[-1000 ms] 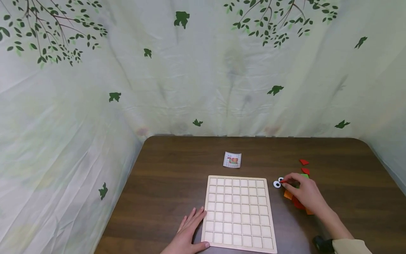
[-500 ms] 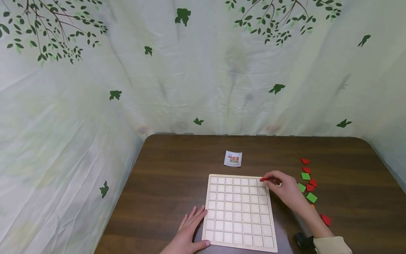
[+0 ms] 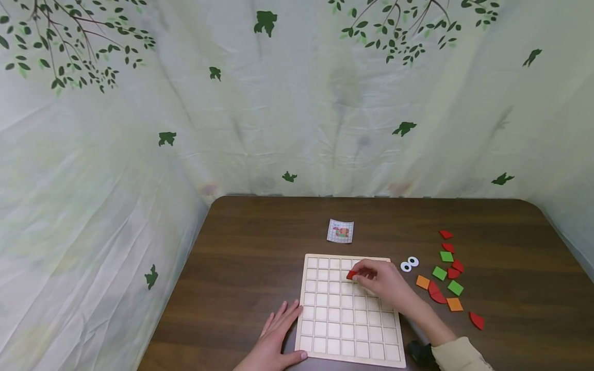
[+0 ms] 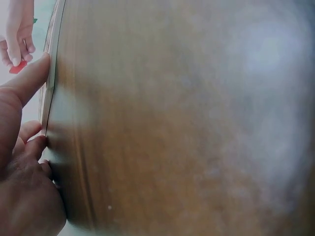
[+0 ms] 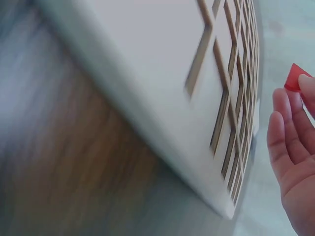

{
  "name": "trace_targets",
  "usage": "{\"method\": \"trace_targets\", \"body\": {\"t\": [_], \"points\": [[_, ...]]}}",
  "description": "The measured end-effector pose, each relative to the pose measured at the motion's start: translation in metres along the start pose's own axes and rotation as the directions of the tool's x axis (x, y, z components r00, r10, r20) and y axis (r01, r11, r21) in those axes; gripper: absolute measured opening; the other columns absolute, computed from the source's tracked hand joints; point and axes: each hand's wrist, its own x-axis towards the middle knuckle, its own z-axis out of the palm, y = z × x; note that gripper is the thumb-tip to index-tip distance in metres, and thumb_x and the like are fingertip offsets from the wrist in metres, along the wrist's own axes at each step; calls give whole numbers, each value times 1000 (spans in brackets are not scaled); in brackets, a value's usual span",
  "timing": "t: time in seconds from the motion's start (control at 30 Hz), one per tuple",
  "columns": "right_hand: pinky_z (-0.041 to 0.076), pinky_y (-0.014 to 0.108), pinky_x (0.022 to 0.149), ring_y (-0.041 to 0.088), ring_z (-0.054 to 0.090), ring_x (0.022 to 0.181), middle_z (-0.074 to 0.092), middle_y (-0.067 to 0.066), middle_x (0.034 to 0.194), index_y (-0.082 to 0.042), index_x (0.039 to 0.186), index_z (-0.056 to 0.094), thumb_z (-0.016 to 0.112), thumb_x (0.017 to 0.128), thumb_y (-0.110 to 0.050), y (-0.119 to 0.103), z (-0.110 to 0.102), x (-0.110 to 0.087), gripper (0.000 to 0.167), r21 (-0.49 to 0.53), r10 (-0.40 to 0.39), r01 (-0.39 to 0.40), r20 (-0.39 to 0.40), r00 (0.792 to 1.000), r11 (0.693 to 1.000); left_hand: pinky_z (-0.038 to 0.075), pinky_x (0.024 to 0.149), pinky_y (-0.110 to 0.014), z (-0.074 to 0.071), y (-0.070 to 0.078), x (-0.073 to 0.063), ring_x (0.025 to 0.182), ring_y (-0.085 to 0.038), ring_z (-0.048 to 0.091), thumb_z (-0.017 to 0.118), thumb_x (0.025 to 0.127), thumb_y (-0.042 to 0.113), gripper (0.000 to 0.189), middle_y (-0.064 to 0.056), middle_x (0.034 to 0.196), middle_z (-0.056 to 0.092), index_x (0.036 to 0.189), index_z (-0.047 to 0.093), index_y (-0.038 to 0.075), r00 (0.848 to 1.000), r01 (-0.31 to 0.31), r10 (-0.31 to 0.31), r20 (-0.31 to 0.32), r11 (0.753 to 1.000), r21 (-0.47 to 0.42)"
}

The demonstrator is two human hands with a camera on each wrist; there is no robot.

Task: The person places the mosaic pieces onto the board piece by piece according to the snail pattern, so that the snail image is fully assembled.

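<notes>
Between thumb and fingertips, my right hand (image 3: 381, 281) pinches a small red tile (image 3: 350, 275) above the upper middle of the pale wooden grid board (image 3: 341, 318). The right wrist view shows the same red tile (image 5: 296, 78) at the tips of the right hand (image 5: 298, 142). Along the board's left edge, my left hand (image 3: 277, 337) rests with fingers spread and straight, its thumb near the close corner. In the left wrist view the left hand (image 4: 24, 162) touches the board's side. The squares under the right hand are hidden.
Right of the board lie two eye discs (image 3: 406, 267), several green tiles (image 3: 455, 287), orange tiles (image 3: 455, 304) and red tiles (image 3: 476, 320). Beyond the board is a small printed picture card (image 3: 340, 231). The brown table (image 3: 260, 232) ends at a leaf-printed curtain (image 3: 297, 103).
My right hand has carried the red tile leftward from beside the eye discs to over the board. The loose tiles it covered now show. The left hand has stayed in place.
</notes>
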Motion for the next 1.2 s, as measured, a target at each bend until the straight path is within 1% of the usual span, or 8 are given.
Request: {"method": "trace_targets", "body": {"t": [0.1, 0.27, 0.33, 0.43, 0.67, 0.9, 1.03, 1.2], "points": [[51, 26, 68, 9, 59, 75, 67, -13, 85, -22, 97, 72, 76, 87, -12, -5, 7, 2, 15, 8, -36, 35, 38, 999, 999, 14, 107, -59, 0, 0, 0, 145, -38, 20, 74, 84, 48, 84, -7, 157, 34, 152, 38, 14, 1000, 0, 0, 0, 1000, -3], [51, 25, 69, 6, 60, 76, 67, -13, 85, -20, 98, 71, 73, 89, -12, -8, 17, 7, 13, 12, -82, 81, 87, 993, 997, 13, 108, -63, -1, -1, 1, 146, -38, 19, 73, 84, 50, 85, -6, 158, 33, 152, 37, 15, 999, 29, -29, 27, 999, -17], [51, 25, 70, 5, 60, 76, 66, -13, 85, -20, 98, 71, 73, 89, -12, -10, 21, 8, 12, 12, -78, 77, 102, 992, 997, 12, 106, -68, -1, -1, 1, 146, -38, 18, 73, 84, 51, 86, -5, 158, 32, 153, 36, 16, 999, 40, -39, 38, 999, -24], [52, 26, 71, 5, 60, 77, 66, -14, 85, -20, 99, 70, 72, 90, -11, -13, 26, 9, 12, 12, -71, 70, 117, 991, 997, 13, 106, -69, -1, -1, 1, 145, -39, 19, 73, 84, 51, 85, -5, 158, 33, 153, 36, 16, 999, 34, -34, 35, 999, -22], [53, 26, 74, 4, 61, 78, 66, -11, 87, -15, 110, 70, 70, 91, -8, -17, 34, 10, 21, 6, -97, 97, 130, 987, 995, 16, 105, -68, 1, -2, 1, 144, -39, 22, 73, 83, 51, 85, -6, 157, 34, 152, 38, 15, 1000, 19, -19, 17, 1000, 7], [51, 26, 72, 5, 58, 76, 65, -11, 84, -16, 107, 71, 70, 91, -10, -17, 37, 10, 17, -31, -93, 99, 147, 985, 995, 14, 106, -68, 0, -3, 2, 145, -40, 21, 73, 83, 52, 86, -6, 158, 32, 152, 37, 17, 998, 41, -41, 39, 999, 2], [51, 26, 70, 5, 58, 75, 65, -10, 84, -16, 102, 71, 70, 91, -8, -15, 39, 12, 14, -35, -98, 104, 143, 985, 994, 14, 107, -63, 1, -3, 2, 145, -40, 21, 73, 83, 51, 85, -6, 158, 33, 152, 37, 16, 999, 31, -31, 27, 1000, 4], [51, 25, 68, 4, 57, 73, 64, -10, 83, -16, 98, 71, 70, 90, -7, -13, 42, 14, 13, -43, -102, 108, 129, 986, 993, 9, 109, -47, 3, -4, 1, 145, -39, 21, 74, 83, 49, 84, -6, 157, 33, 152, 38, 15, 1000, 5, -5, -3, 1000, 13]]}}
